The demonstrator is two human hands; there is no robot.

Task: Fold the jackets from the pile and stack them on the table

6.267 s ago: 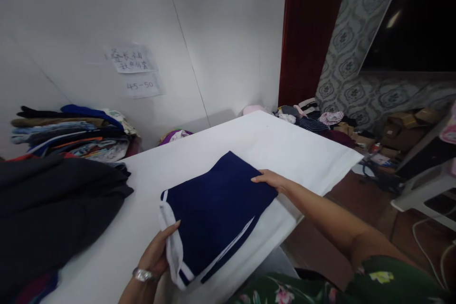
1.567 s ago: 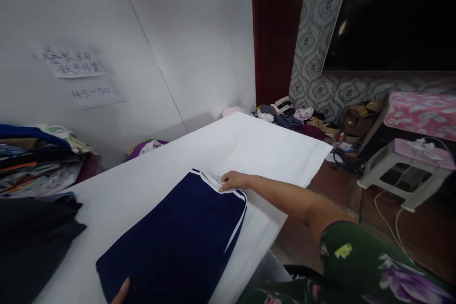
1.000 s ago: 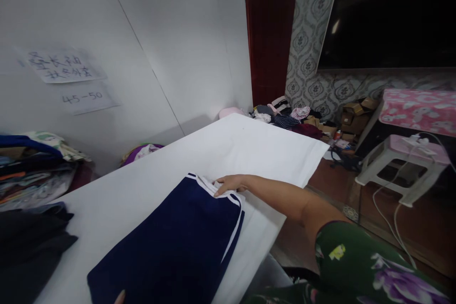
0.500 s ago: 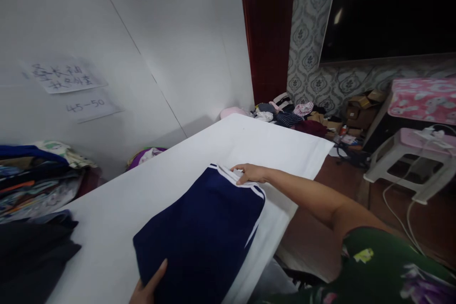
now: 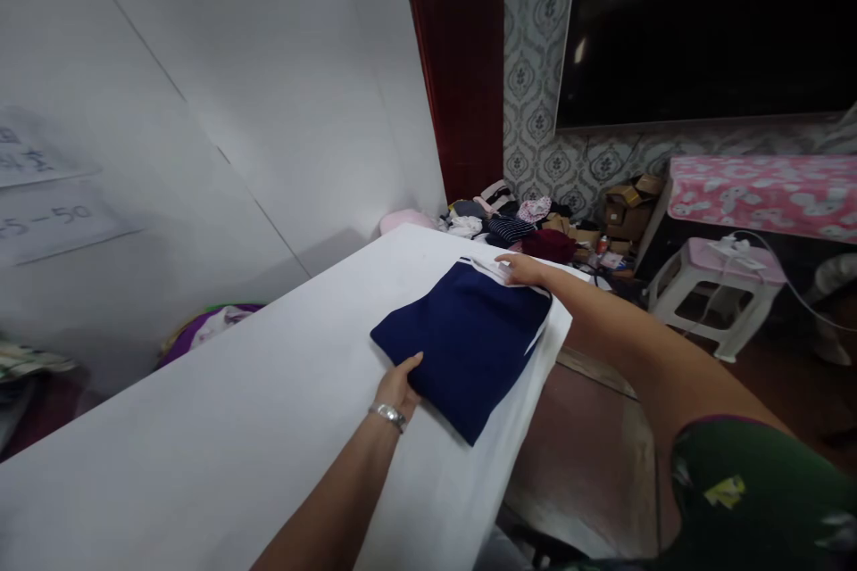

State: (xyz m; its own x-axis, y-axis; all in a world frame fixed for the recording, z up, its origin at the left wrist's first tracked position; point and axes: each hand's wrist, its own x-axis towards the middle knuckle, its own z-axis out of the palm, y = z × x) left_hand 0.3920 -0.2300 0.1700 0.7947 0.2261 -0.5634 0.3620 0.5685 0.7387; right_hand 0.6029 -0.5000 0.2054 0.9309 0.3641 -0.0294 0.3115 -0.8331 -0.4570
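Note:
A folded navy blue garment with white stripes along its edge (image 5: 461,335) lies over the white table (image 5: 281,384), near its far right end. My left hand (image 5: 400,384), with a metal bracelet on the wrist, grips the near left edge, thumb on top and fingers hidden beneath. At the far edge, by the white trim, my right hand (image 5: 522,269) pinches the cloth. Whether the garment is a jacket or something else cannot be told from its folded shape.
Clothes are heaped on the floor (image 5: 509,223) past the table's far end. A plastic stool (image 5: 733,268) carrying a power strip stands to the right, with cardboard boxes (image 5: 626,210) behind it. A purple container with cloth (image 5: 201,335) sits between table and wall.
Both hands have carried the navy garment away from me toward the table's far end. The view has turned right, and the dark clothing at the lower left is out of sight.

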